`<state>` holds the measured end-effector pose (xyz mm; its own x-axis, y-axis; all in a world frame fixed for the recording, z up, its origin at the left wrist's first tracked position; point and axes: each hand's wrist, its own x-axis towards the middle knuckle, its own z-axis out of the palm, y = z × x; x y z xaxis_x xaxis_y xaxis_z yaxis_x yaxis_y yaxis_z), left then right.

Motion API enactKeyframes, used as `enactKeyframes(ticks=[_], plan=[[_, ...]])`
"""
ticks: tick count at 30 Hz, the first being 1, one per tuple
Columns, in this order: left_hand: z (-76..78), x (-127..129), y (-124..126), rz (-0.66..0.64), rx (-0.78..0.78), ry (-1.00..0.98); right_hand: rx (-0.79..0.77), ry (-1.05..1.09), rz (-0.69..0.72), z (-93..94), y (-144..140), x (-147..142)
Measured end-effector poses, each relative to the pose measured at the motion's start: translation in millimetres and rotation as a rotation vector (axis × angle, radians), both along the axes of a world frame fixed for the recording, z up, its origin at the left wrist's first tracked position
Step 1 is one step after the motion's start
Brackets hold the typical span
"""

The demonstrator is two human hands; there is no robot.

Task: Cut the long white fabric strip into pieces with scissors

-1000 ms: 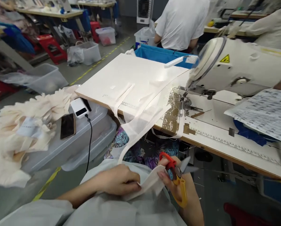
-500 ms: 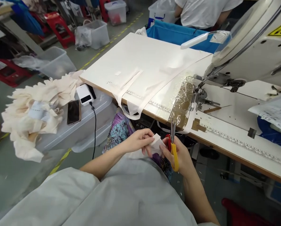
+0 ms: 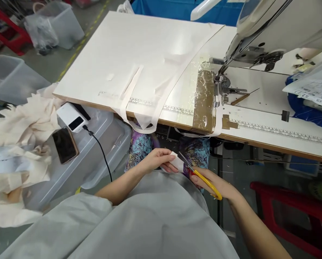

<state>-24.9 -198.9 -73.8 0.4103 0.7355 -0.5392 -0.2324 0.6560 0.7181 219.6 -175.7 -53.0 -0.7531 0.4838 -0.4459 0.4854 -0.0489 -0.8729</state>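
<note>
Above my lap, my left hand [image 3: 161, 160] pinches a small white piece of fabric [image 3: 177, 162] between thumb and fingers. My right hand [image 3: 213, 181] grips scissors [image 3: 207, 183] with yellow and red handles. Their blades point up and left, close to the right edge of the white piece. Whether the blades touch it I cannot tell. Beyond my hands, a white strip [image 3: 142, 130] hangs in a loop over the front edge of the table [image 3: 139, 39].
The sewing machine [image 3: 260, 46] stands on the table at right. To my left, a phone [image 3: 65, 145] and a white power bank [image 3: 72, 117] lie on a plastic box lid [image 3: 96, 158], beside a pile of cream fabric [image 3: 23, 126]. A red stool [image 3: 290, 212] is at lower right.
The scissors have tilted from upright to pointing up-left, toward the white piece. My right hand has let go of that piece and moved right; my left hand still holds it. The view has shifted.
</note>
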Motion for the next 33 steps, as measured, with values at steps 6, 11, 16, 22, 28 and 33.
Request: enactKeyframes(ticks=[6, 11, 16, 22, 28, 33], plan=[[-7.8, -10.3, -5.3, 0.017, -0.016, -0.021, 0.051, -0.112, 0.158, 2.6, 12.9, -13.1], [-7.1, -13.4, -9.5, 0.054, 0.000, -0.028, 0.341, -0.251, 0.225, 1.7, 16.9, -17.9], [-7.4, -15.6, -11.8, 0.057, 0.000, -0.006, 0.542, -0.381, 0.219, 2.3, 13.6, -21.2], [-6.7, -15.6, -10.8, 0.059, -0.005, -0.008, 0.576, -0.375, 0.163, -5.8, 9.7, -20.2], [-6.0, -14.0, -10.7, 0.044, -0.004, -0.014, 0.623, -0.429, 0.203, -3.8, 11.5, -17.9], [-5.4, -10.7, -9.6, 0.016, -0.007, -0.013, 0.682, -0.445, 0.243, -0.3, 14.7, -25.8]])
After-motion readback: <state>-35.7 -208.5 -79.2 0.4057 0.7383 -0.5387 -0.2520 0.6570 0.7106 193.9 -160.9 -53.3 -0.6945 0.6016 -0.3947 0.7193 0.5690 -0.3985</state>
